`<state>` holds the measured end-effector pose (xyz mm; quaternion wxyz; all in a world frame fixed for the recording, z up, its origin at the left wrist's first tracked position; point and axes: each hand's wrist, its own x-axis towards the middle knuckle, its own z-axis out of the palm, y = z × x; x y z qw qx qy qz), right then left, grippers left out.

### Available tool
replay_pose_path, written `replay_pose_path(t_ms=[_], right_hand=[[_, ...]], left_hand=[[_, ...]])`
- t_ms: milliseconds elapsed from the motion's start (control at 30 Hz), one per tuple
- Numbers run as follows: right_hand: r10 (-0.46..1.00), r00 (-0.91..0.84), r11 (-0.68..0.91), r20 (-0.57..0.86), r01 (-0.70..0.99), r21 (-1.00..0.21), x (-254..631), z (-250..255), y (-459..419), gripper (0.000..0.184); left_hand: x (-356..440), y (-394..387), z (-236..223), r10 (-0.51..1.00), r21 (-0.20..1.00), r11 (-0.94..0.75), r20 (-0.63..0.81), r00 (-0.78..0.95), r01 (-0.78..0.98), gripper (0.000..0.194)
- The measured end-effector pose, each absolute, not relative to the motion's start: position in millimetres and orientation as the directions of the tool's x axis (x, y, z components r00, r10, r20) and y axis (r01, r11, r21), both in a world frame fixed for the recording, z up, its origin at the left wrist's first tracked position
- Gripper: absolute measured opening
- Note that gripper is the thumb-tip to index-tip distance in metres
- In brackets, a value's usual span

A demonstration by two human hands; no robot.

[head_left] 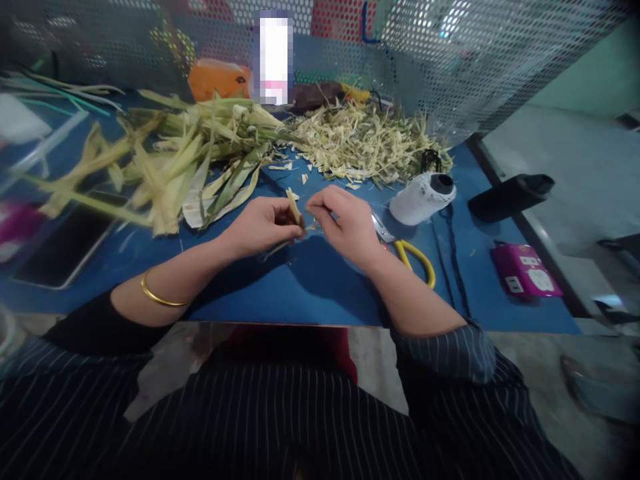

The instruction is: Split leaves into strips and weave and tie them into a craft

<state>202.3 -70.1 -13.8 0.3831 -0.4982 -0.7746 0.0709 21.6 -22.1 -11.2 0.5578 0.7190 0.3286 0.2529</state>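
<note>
My left hand (260,227) is closed in a pinch around a small piece of corn husk (294,205), whose pale tip sticks up above the fingers. Close beside it, my right hand (347,227) has its thumb and fingertips pressed together; what they hold is too small to make out. Both hands are just above the blue tabletop (320,293). Partly behind my right wrist lie scissors (417,261) with yellow handles. A heap of long corn husks (185,150) lies beyond my left hand. Behind my right hand spreads a pile of shredded husk (367,143).
To the right are a white thread cone (415,201), a black cone (505,198), black cords (454,260) and a purple box (533,273). A dark flat phone-like slab (70,233) lies left. An orange packet (220,79) stands before a perforated metal panel (430,60) at the back.
</note>
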Motion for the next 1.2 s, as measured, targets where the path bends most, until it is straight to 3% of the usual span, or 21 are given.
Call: replay_pose_path(t_ms=[100, 267, 400, 567, 633, 700, 800, 867, 967, 1200], right_hand=[[0.887, -0.18, 0.438, 0.426, 0.62, -0.651, 204, -15, -65, 0.013], [0.984, -0.13, 0.151, 0.118, 0.286, -0.946, 204, -19, -60, 0.016], [0.98, -0.186, -0.043, -0.066, 0.125, -0.991, 201, -26, -60, 0.02], [0.977, -0.163, -0.124, -0.135, 0.077, -0.989, 197, -30, -61, 0.014], [0.985, -0.143, -0.073, -0.093, 0.139, -0.988, 194, -29, -63, 0.015], [0.991, -0.126, 0.088, 0.053, 0.293, -0.952, 192, -27, -67, 0.015], [0.917, -0.17, 0.394, 0.362, 0.538, -0.745, 189, -22, -72, 0.016], [0.85, -0.251, 0.509, 0.462, 0.617, -0.6, 188, -20, -75, 0.016], [0.812, -0.329, 0.567, 0.482, 0.641, -0.517, 189, -18, -77, 0.016], [0.855, -0.199, 0.492, 0.479, 0.605, -0.626, 202, -9, -73, 0.018]], left_hand=[[22, -25, -9, 0.662, 0.989, -0.072, -0.051, 0.748, 0.131, 0.019], [22, -27, -3, 0.661, 0.999, -0.042, 0.002, 0.751, 0.033, 0.026], [22, -26, -2, 0.728, 0.991, -0.125, 0.06, 0.683, 0.046, 0.025], [22, -22, -8, 0.867, 0.985, -0.161, 0.11, 0.486, 0.063, 0.023], [23, -20, -10, 0.904, 0.983, -0.169, 0.127, 0.407, 0.069, 0.019], [24, -19, -11, 0.926, 0.982, -0.17, 0.13, 0.353, 0.083, 0.015], [25, -18, -13, 0.94, 0.985, -0.138, 0.098, 0.325, 0.101, 0.012], [25, -18, -14, 0.94, 0.988, -0.114, 0.073, 0.333, 0.107, 0.013], [24, -18, -14, 0.928, 0.988, -0.097, 0.045, 0.369, 0.123, 0.015], [22, -19, -7, 0.848, 0.986, -0.011, -0.077, 0.524, 0.164, 0.015]])
